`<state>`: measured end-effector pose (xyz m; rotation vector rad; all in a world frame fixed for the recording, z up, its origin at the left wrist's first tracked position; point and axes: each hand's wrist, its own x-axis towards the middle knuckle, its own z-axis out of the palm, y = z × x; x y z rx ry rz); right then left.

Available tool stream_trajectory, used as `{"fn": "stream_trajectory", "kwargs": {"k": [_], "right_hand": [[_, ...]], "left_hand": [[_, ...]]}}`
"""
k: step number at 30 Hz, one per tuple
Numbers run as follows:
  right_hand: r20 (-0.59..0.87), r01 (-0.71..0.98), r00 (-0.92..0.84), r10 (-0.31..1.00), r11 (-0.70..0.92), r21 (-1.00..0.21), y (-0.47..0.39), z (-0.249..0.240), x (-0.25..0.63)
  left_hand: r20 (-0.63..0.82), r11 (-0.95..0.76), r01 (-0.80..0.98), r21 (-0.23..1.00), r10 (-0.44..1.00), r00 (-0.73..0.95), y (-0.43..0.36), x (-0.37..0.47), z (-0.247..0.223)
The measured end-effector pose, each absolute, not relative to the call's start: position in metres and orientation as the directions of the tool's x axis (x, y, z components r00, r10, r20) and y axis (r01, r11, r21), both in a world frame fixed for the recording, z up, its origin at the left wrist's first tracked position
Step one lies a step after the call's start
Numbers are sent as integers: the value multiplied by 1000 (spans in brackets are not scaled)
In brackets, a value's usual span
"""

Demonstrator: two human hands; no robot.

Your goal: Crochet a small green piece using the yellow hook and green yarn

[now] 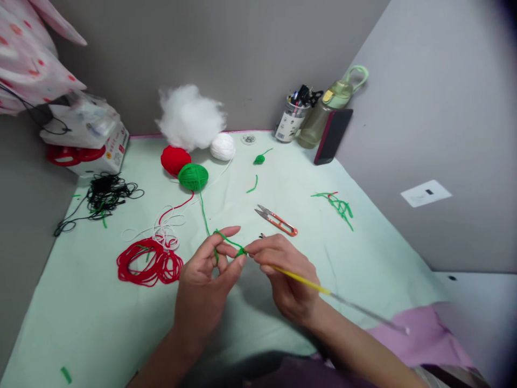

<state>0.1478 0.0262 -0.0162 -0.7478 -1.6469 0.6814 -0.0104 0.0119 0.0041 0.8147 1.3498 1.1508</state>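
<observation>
My left hand (212, 275) is closed, pinching a small piece of green crochet work (241, 251) between thumb and finger. Green yarn (204, 210) runs from the green yarn ball (193, 177) down to this hand and passes over its raised index finger. In my right hand (285, 269) is a crochet hook (301, 278) with a yellow handle and a grey shaft, gripped like a pen. Its tip meets the green piece, mostly hidden by the fingers. Orange-handled thread snips (277, 220) lie just beyond my right hand.
Red (174, 159) and white yarn balls (222, 146) sit by white stuffing (190, 116). Loose red yarn (141, 264) and black cord (107, 194) lie left. A small green crocheted piece (259, 159), pen cup (291, 121), bottle (319, 121) and phone (333, 136) are at the back.
</observation>
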Motion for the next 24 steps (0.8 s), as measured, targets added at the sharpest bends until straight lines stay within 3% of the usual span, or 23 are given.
{"fn": "stream_trajectory", "kwargs": {"k": [4, 7, 9, 12, 15, 17, 20, 22, 24], "right_hand": [[481, 1, -78, 873, 482, -876, 31, -10, 148], [404, -31, -99, 910, 403, -915, 35, -5, 150], [436, 28, -123, 892, 442, -897, 36, -5, 150], [585, 255, -222, 780, 626, -737, 33, -11, 151], [687, 471, -325, 650, 741, -479, 28, -17, 154], [716, 491, -322, 619, 756, -433, 26, -17, 156], [664, 314, -186, 724, 685, -658, 26, -11, 158], [537, 128, -76, 840, 542, -831, 28, -5, 157], [406, -49, -30, 913, 404, -913, 30, -1, 155]], "left_hand": [[-331, 298, -293, 909, 941, -70, 12, -11, 0], [-279, 251, -201, 947, 952, -127, 10, -12, 1], [-239, 223, -107, 969, 955, -177, 9, -10, 2], [-244, 230, -88, 969, 945, -219, 7, -5, 3], [-376, 324, -343, 882, 921, -97, 9, -2, 3], [-457, 432, -516, 740, 885, 86, 10, -4, 3], [-493, 523, -602, 603, 838, 234, 14, -11, 3], [-489, 492, -621, 610, 850, 193, 16, -15, 4], [-468, 443, -616, 651, 873, 134, 17, -17, 4]]}}
